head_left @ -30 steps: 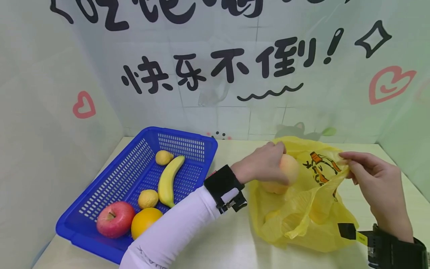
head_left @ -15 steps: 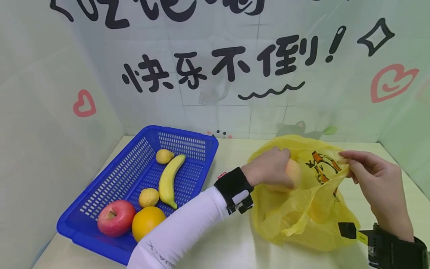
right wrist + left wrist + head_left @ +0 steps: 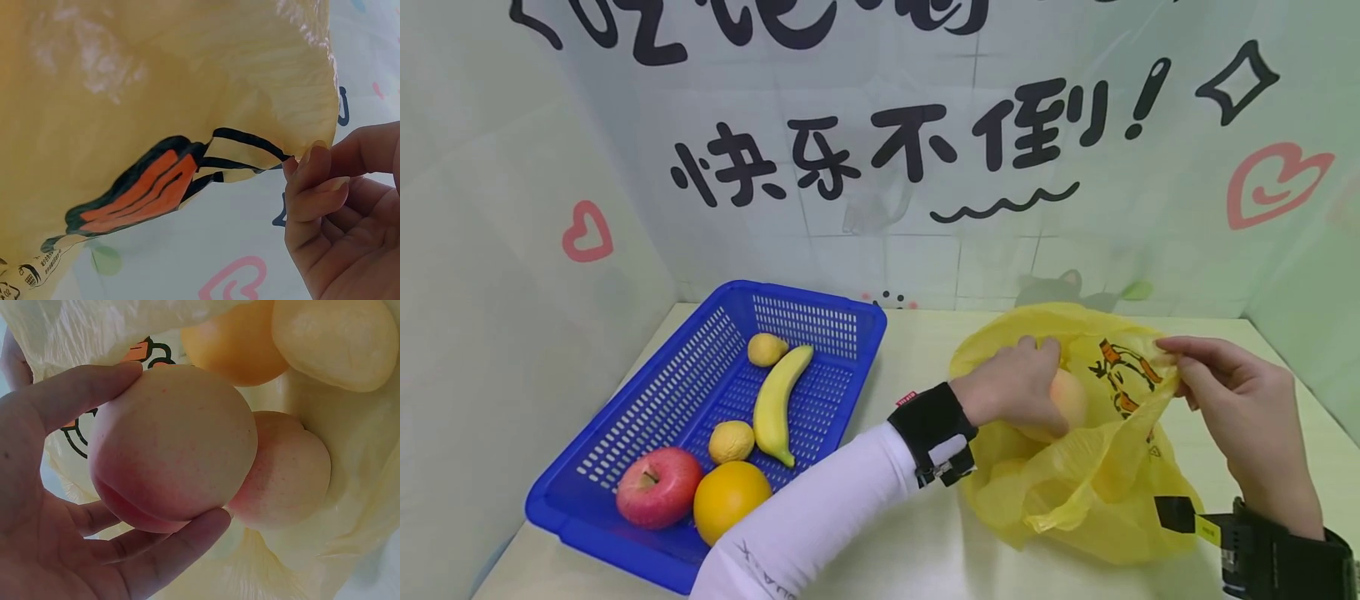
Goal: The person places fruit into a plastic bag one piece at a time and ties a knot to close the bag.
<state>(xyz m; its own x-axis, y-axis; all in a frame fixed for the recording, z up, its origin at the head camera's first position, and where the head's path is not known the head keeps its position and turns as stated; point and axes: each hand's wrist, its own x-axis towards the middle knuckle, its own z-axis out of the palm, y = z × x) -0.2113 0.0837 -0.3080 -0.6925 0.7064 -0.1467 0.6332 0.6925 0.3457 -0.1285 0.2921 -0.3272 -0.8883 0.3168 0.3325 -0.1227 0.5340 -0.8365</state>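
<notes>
My left hand (image 3: 1018, 383) is inside the mouth of a yellow plastic bag (image 3: 1120, 517), holding a peach (image 3: 175, 444) with pink blush between thumb and fingers. Below that fruit, in the left wrist view, a second peach (image 3: 287, 469) lies in the bag, with an orange round fruit (image 3: 234, 344) and a pale yellow fruit (image 3: 337, 340) beyond. My right hand (image 3: 1243, 400) pinches the bag's right edge between thumb and fingertips and holds the mouth apart. In the right wrist view the pinched bag film (image 3: 262, 81) is stretched taut from the fingertips.
At left a blue basket (image 3: 542, 504) holds a red apple (image 3: 658, 487), an orange (image 3: 730, 500), a banana (image 3: 780, 404) and two small lemons, one near (image 3: 731, 442) and one far (image 3: 766, 350). A printed wall sheet (image 3: 880, 267) stands behind the table (image 3: 917, 533).
My left hand has moved right and slightly down with the peach, deeper into the bag's mouth. The right hand keeps its pinch in nearly the same place.
</notes>
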